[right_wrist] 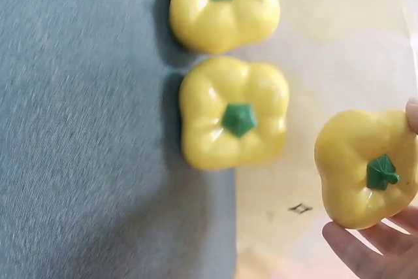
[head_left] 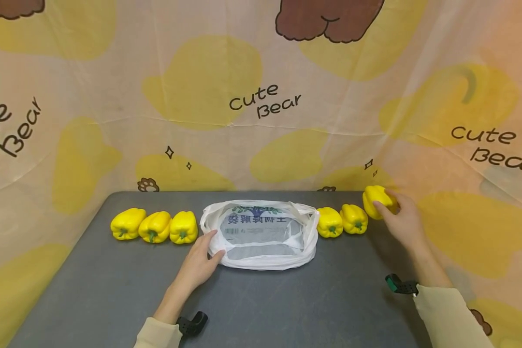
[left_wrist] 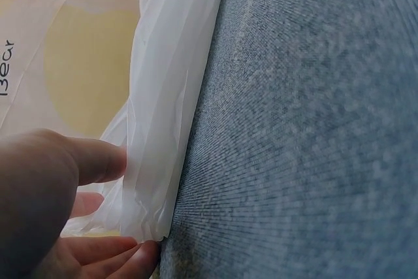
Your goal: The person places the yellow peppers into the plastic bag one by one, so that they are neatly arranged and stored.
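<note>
A white plastic bag (head_left: pixel 269 262) with a wide mouth lies mid-table, printed lettering and a tree showing inside. My left hand (head_left: pixel 201 257) holds its left end, thumb and fingers spread around the rim; in the left wrist view the thumb (left_wrist: pixel 104 161) meets the white side. To the right, my right hand (head_left: pixel 402 215) grips a yellow bell pepper (head_left: pixel 375 199) above the table. In the right wrist view this pepper (right_wrist: pixel 359 155) shows its green stem, fingers around its lower and outer sides. Two more yellow peppers (head_left: pixel 329 223) (head_left: pixel 354 220) sit between bag and right hand.
Three yellow bell peppers (head_left: pixel 128 224) (head_left: pixel 155 226) (head_left: pixel 183 227) stand in a row left of the bag. The grey table (head_left: pixel 282 309) ends at a patterned curtain (head_left: pixel 209 145) behind and at the right side.
</note>
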`<action>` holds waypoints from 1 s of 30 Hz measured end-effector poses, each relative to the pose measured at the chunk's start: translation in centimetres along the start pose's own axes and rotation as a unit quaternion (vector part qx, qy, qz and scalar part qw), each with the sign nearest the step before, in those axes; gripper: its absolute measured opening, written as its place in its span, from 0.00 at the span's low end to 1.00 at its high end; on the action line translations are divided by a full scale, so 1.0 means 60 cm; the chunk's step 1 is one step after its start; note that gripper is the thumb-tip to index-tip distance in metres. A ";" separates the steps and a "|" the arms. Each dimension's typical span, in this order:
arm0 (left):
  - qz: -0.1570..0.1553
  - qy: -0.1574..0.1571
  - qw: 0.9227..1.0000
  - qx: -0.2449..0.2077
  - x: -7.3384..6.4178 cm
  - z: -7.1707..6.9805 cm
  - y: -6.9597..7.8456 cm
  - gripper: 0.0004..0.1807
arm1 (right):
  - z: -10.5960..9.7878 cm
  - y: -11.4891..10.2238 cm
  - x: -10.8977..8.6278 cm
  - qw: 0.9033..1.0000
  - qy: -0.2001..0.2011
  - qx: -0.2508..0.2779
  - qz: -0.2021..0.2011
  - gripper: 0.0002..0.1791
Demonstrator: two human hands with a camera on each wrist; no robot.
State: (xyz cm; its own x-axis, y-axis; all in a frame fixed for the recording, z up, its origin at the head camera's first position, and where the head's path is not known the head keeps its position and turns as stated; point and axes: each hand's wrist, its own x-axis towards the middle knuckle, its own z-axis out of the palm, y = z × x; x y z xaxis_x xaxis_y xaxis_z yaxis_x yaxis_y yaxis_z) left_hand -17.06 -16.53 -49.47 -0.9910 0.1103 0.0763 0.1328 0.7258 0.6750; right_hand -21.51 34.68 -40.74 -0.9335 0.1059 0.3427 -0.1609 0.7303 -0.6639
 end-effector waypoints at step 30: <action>-0.014 -0.005 1.000 -0.002 0.000 -0.001 0.001 0.35 | 0.089 -0.108 -0.028 0.998 0.005 0.044 -0.033 0.34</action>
State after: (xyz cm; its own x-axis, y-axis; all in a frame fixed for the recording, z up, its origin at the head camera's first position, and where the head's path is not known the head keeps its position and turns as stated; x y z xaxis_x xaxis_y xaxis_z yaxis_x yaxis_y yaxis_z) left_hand -17.06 -16.52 -49.39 -0.9941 0.0968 0.0491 0.1042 0.7265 0.6792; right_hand -20.63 26.18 -40.58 -0.9167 0.0671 0.3940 -0.2497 0.6737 -0.6955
